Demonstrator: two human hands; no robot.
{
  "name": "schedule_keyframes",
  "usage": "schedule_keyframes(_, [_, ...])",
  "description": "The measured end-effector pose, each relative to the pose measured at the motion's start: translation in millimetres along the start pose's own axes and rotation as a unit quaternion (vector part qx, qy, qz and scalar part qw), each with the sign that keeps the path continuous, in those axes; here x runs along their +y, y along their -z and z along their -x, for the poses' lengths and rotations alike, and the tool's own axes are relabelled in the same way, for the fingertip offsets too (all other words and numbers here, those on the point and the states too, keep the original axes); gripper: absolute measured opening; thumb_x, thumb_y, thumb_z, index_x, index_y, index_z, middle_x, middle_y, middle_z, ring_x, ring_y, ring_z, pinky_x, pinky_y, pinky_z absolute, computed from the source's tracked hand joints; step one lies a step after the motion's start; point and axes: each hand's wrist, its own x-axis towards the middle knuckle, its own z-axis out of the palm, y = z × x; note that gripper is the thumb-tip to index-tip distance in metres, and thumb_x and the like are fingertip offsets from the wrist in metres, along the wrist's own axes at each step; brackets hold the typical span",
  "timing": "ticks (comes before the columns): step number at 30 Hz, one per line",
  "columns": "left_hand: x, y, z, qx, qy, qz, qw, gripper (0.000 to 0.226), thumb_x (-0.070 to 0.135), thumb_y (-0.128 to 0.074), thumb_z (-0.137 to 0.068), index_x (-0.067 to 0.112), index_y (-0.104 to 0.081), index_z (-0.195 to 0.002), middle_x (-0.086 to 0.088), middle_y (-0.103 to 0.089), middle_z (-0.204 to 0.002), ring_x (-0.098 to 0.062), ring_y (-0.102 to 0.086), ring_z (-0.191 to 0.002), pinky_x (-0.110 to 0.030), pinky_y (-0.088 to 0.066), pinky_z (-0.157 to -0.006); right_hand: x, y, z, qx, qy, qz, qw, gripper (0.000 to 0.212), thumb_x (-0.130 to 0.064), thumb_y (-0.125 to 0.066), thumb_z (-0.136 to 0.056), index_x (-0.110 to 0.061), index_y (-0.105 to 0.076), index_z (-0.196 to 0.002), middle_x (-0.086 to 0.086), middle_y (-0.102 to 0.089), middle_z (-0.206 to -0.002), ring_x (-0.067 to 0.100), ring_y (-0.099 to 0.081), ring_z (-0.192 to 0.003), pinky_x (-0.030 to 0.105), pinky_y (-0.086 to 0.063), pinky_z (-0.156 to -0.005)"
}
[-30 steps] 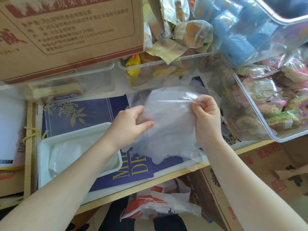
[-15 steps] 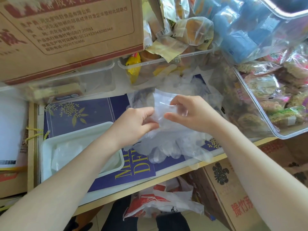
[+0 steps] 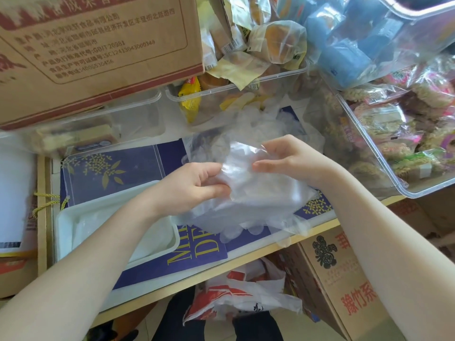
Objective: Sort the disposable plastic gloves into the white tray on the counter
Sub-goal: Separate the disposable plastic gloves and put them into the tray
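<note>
Several thin, clear, crinkled plastic gloves (image 3: 248, 205) form a bunch over the worktop (image 3: 172, 284), their limp fingers draping toward its front edge, just right of the white tray (image 3: 71, 217), which already holds clear film. Left hand (image 3: 194, 188) has its grip pinched on the bunch's upper left edge; right hand (image 3: 288, 156) curls its fingers around the top.

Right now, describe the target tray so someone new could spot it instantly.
Start at the big cardboard box top left, then drop to the dark blue printed mat on the counter. The white tray sits on the mat's near-left corner, under the left forearm. It is the only opaque white container; the bins behind it are clear plastic.
</note>
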Motion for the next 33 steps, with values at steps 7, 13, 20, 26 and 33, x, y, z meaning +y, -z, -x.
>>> schedule_keyframes(7, [-6,9,7,-0.046,0.12,-0.031,0.991,0.029,0.043,-0.05,-0.084,0.021,-0.067,-0.093,0.015,-0.071,-0.096,0.0,-0.062,-0.096,-0.017,-0.041,-0.093,-6,-5,6,0.027,0.029,-0.022,0.999,0.038,-0.02,-0.063,-0.088,0.016,-0.051,-0.084,0.0,-0.048,-0.058,0.015,-0.039,-0.054,0.023,-0.032,-0.049])
schedule_keyframes(13, [8,-9,-11,0.152,0.08,-0.064,0.983,0.014,0.021,-0.053,-0.093,0.015,-0.062,-0.084,0.004,-0.066,-0.077,-0.013,-0.056,-0.071,-0.03,-0.043,-0.078,-4,-13,-3,0.099,0.029,-0.032,0.994,0.023,-0.017,-0.059,-0.091,0.004,-0.061,-0.084,-0.011,-0.047,-0.05,0.006,-0.035,-0.047,0.015,-0.029,-0.044])
schedule_keyframes(20, [-3,-13,-24,0.216,0.095,0.01,0.972,0.023,0.022,-0.047,-0.097,0.012,-0.059,-0.079,-0.008,-0.037,-0.061,-0.015,-0.031,-0.052,-0.026,-0.026,-0.052,19,-18,-7,0.313,0.039,0.049,0.948,0.006,-0.015,-0.061,-0.088,-0.016,-0.065,-0.083,-0.004,-0.056,-0.062,0.011,-0.046,-0.056,0.023,-0.04,-0.056])
schedule_keyframes(26, [-17,6,-20,0.329,0.124,0.107,0.93,0.025,0.023,-0.05,-0.091,0.023,-0.057,-0.067,-0.01,-0.045,-0.069,-0.021,-0.037,-0.061,-0.029,-0.026,-0.055,89,-36,10,0.177,-0.136,0.287,0.932,0.053,-0.042,-0.057,-0.088,-0.014,-0.045,-0.131,0.009,-0.043,-0.135,0.029,-0.045,-0.119,0.041,-0.041,-0.097])
schedule_keyframes(33, [-19,16,-28,0.462,0.075,0.177,0.866,0.022,0.018,-0.053,-0.091,0.023,-0.053,-0.071,0.006,-0.051,-0.072,-0.007,-0.047,-0.066,-0.02,-0.041,-0.062,120,-62,17,0.145,-0.098,0.399,0.9,0.083,-0.053,-0.067,-0.075,-0.017,-0.035,-0.143,0.011,-0.04,-0.143,0.034,-0.037,-0.129,0.044,-0.035,-0.099])
